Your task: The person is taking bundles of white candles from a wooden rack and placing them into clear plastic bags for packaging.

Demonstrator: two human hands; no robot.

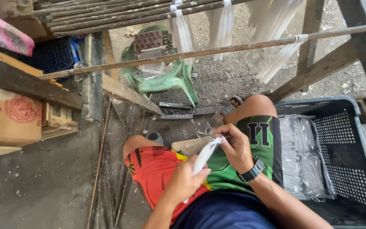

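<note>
Sitting over red and green shorts (217, 169), a person grips a bunch of white candles (204, 156) at picture centre. Left hand (184, 182), at seven o'clock of the bunch, has its grip pressed together around the lower end. Right hand (236, 146), at two o'clock, pinches the top. Grey plastic crate (361, 140) of clear-wrapped packs (299, 161) sits at three o'clock; green plastic chair (159, 78) at twelve.

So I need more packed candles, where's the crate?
In the head view, the dark plastic crate sits on the ground at the person's right, beside the right knee, holding clear-wrapped packs.
</note>
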